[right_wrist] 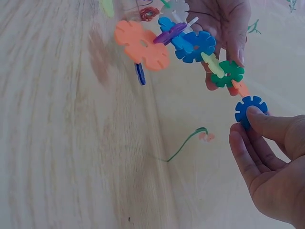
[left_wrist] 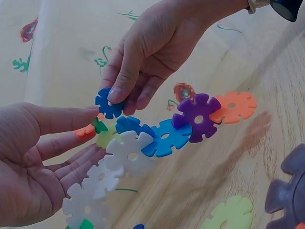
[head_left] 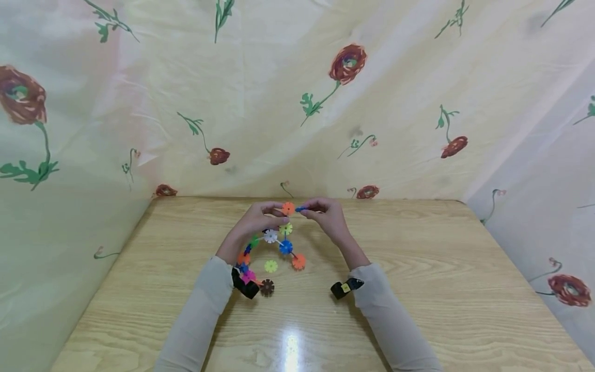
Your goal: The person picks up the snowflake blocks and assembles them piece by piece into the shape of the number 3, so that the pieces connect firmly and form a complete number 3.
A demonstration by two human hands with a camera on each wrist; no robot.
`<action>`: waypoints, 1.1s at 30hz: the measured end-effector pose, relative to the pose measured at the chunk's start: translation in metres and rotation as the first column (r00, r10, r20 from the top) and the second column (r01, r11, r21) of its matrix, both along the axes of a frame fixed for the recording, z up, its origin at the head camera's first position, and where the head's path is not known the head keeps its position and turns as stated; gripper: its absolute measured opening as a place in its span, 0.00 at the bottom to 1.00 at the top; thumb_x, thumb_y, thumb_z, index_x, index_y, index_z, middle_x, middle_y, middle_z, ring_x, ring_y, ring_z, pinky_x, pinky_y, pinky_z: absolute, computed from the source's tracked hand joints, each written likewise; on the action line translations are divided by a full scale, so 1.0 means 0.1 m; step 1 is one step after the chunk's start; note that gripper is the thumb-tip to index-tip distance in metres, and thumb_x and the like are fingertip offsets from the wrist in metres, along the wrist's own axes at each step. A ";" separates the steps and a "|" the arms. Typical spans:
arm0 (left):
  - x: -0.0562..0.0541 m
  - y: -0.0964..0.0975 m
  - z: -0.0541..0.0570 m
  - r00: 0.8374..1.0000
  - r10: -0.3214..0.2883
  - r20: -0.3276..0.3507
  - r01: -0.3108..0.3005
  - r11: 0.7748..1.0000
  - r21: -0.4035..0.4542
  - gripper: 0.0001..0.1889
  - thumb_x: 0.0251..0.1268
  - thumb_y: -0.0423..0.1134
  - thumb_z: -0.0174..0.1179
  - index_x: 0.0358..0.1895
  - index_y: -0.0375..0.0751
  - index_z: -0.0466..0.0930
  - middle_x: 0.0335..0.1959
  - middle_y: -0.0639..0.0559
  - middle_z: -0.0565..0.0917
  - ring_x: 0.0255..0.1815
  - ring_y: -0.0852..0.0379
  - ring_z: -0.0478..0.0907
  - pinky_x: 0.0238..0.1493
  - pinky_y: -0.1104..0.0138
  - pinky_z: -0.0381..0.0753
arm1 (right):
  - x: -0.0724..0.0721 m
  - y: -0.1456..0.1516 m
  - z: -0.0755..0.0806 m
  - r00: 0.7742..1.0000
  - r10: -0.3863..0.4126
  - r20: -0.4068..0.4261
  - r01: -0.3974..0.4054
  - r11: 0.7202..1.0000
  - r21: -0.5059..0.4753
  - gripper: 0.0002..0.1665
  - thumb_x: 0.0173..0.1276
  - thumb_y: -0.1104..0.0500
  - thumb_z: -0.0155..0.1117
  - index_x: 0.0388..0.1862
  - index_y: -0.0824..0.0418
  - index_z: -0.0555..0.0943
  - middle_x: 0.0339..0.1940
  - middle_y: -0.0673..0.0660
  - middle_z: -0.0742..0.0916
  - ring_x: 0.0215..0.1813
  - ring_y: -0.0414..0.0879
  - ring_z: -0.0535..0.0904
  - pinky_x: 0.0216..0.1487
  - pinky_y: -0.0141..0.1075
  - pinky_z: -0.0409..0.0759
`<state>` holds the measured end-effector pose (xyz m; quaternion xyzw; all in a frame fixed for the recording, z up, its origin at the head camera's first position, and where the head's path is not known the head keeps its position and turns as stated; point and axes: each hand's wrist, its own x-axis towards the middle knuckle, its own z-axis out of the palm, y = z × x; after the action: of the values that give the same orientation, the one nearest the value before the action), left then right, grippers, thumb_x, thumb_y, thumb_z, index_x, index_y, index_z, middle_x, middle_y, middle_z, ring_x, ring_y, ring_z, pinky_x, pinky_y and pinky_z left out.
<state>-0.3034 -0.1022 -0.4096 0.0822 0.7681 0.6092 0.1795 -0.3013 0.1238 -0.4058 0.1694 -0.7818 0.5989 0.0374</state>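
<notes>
The chain of discs (head_left: 271, 236) curves over the desk (head_left: 418, 289); the left hand (head_left: 254, 219) has fingers clamped on one end, seemingly for steadiness; beside that end, the right hand (head_left: 327, 216) pinches a blue disc (right_wrist: 248, 102), apparently leaving its slots exposed.

The left wrist view's right edge cuts off a dark flower-shaped piece (left_wrist: 293, 188)

Pinched disc (right_wrist: 243, 109) coloured blue. Disc chain (left_wrist: 176, 133) coloured in orange, green, yellow-green, blue, purple, white, pink. Backdrop cloth (head_left: 265, 82) printed with red flowers, green stems on cream ground. Tabletop (head_left: 427, 279) patterned with light-brown wood grain.
</notes>
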 end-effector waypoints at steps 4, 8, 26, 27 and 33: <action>0.00 0.01 -0.01 1.000 0.011 0.007 -0.012 1.000 0.011 0.26 0.68 0.40 0.68 0.67 0.41 0.77 0.56 0.40 0.82 0.44 0.48 0.86 0.46 0.62 0.88 | -0.10 0.03 -0.13 1.000 -0.019 0.021 0.019 1.000 -0.003 0.09 0.70 0.69 0.67 0.44 0.75 0.86 0.45 0.73 0.87 0.42 0.52 0.85 0.42 0.29 0.86; 0.00 0.02 0.00 1.000 0.023 0.012 -0.023 1.000 0.020 0.24 0.67 0.39 0.69 0.65 0.41 0.80 0.53 0.42 0.84 0.45 0.47 0.86 0.45 0.63 0.88 | -0.12 0.05 -0.17 0.999 -0.033 0.039 0.034 0.999 -0.021 0.10 0.70 0.66 0.69 0.46 0.72 0.87 0.46 0.71 0.87 0.41 0.46 0.84 0.42 0.29 0.85; 0.02 0.02 -0.03 0.997 -0.059 -0.045 0.059 0.998 0.016 0.26 0.67 0.35 0.68 0.67 0.34 0.77 0.52 0.37 0.86 0.39 0.57 0.86 0.44 0.62 0.89 | -0.12 0.08 -0.16 0.999 -0.035 -0.022 0.036 0.999 0.035 0.05 0.68 0.69 0.69 0.40 0.69 0.89 0.42 0.66 0.90 0.38 0.41 0.84 0.46 0.41 0.88; 0.02 0.02 -0.03 0.997 -0.064 -0.048 0.064 0.998 0.015 0.26 0.67 0.35 0.68 0.67 0.34 0.77 0.52 0.37 0.86 0.39 0.56 0.86 0.44 0.62 0.89 | -0.12 0.08 -0.16 0.999 -0.034 -0.026 0.035 0.999 0.041 0.05 0.67 0.69 0.69 0.40 0.69 0.89 0.42 0.66 0.90 0.39 0.41 0.84 0.45 0.38 0.88; 0.02 0.03 -0.04 0.995 -0.082 -0.058 0.083 0.996 0.017 0.27 0.67 0.36 0.68 0.68 0.35 0.76 0.53 0.36 0.86 0.40 0.54 0.87 0.45 0.60 0.89 | -0.12 0.06 -0.14 0.999 -0.023 -0.028 0.024 0.998 0.053 0.04 0.65 0.70 0.71 0.39 0.69 0.89 0.42 0.68 0.90 0.43 0.50 0.86 0.44 0.32 0.87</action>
<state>-0.3011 -0.0990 -0.4139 0.1328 0.7629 0.6060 0.1818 -0.3133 0.1295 -0.4193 0.1692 -0.7989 0.5750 0.0505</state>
